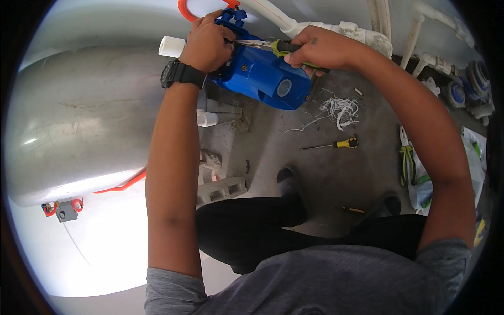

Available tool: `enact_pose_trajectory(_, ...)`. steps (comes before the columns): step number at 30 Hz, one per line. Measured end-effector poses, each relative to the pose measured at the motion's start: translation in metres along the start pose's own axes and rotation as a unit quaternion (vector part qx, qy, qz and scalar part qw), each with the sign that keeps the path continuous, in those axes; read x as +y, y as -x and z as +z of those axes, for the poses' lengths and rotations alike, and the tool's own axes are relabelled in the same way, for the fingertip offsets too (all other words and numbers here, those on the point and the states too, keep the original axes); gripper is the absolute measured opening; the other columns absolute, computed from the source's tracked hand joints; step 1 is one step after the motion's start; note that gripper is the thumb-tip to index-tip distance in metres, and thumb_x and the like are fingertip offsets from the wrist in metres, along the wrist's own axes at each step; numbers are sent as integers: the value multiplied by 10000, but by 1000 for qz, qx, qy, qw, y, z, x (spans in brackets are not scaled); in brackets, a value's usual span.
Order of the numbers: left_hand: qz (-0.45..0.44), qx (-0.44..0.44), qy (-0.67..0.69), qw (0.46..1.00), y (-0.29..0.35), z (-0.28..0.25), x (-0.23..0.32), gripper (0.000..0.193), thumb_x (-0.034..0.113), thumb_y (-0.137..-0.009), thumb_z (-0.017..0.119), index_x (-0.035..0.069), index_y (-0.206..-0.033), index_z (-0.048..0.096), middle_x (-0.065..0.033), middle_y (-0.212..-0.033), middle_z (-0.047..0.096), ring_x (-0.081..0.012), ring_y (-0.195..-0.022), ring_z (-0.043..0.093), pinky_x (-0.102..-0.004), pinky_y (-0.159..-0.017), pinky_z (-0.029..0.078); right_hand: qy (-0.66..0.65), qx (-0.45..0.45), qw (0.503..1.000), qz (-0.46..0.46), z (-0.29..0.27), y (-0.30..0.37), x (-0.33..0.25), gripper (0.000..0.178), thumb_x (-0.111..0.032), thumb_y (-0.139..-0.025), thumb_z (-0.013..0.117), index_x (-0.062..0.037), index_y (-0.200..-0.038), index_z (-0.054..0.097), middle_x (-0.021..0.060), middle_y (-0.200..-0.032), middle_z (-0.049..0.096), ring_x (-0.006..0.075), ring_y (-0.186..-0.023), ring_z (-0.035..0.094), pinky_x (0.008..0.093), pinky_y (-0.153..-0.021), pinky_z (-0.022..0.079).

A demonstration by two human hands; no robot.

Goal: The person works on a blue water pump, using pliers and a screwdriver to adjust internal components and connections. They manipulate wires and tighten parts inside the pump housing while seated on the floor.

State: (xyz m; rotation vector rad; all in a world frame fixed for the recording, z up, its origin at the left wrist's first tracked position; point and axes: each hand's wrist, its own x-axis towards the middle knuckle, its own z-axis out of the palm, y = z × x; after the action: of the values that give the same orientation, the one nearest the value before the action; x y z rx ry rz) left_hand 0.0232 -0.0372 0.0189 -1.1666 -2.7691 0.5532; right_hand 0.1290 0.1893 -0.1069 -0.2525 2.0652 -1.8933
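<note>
A blue housing, perhaps a water pump (260, 76), sits at the top centre beside a metal tank. My right hand (323, 48) grips long-nose pliers (281, 49) with green and black handles. Their jaws point left and reach the opening at the housing's left end. Bent over that same end is my left hand (207, 44), its fingers curled close to the plier tips. What those fingers pinch, if anything, is hidden. A white pipe end (171, 46) sticks out left of this hand, and a blue fitting (236, 16) rises just beyond it.
The tank (94, 121) fills the left side. A yellow-handled screwdriver (344, 143) and tangled white string (341, 112) lie on the floor. More pliers (405, 157) rest by plastic bags (422, 194) at right. White pipes (362, 34) run along the wall; a concrete block (223, 191) stands near my leg.
</note>
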Motion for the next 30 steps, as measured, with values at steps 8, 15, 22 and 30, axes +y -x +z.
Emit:
enact_pose_trajectory(8, 54, 36, 21, 998, 4, 3, -11, 451, 33, -776, 758, 163, -1207, 739, -150, -1560, 444, -425, -1382, 457, -475, -1148, 448, 229, 140, 957, -111, 30, -13, 5, 455, -361, -929, 678, 74, -1060, 705, 179, -884, 726, 304, -776, 716, 407, -712, 566)
enact_pose_trajectory(15, 74, 42, 5, 996, 7, 4, -13, 503, 31, -760, 754, 199, -1234, 731, -150, -1557, 450, -432, -1377, 466, -478, -1147, 448, 257, 154, 947, -115, 57, -8, -3, 465, -330, -973, 631, 119, -1087, 681, 242, -816, 715, 406, -819, 724, 453, -802, 575)
enact_pose_trajectory(22, 78, 29, 43, 996, 7, -2, -6, 395, 29, -719, 651, 42, -1098, 758, -287, -1479, 461, -504, -1334, 453, -528, -1161, 385, 273, 160, 945, -84, 74, 0, -20, 421, -300, -984, 599, 113, -982, 679, 269, -820, 693, 415, -835, 712, 473, -791, 569)
enact_pose_trajectory(30, 92, 47, 24, 994, 3, 2, -7, 384, 46, -739, 650, 68, -1102, 776, -277, -1461, 500, -488, -1320, 475, -519, -1151, 393, 358, 161, 909, -141, 93, -3, -15, 419, -308, -984, 578, 93, -949, 695, 254, -835, 690, 441, -852, 694, 490, -818, 559)
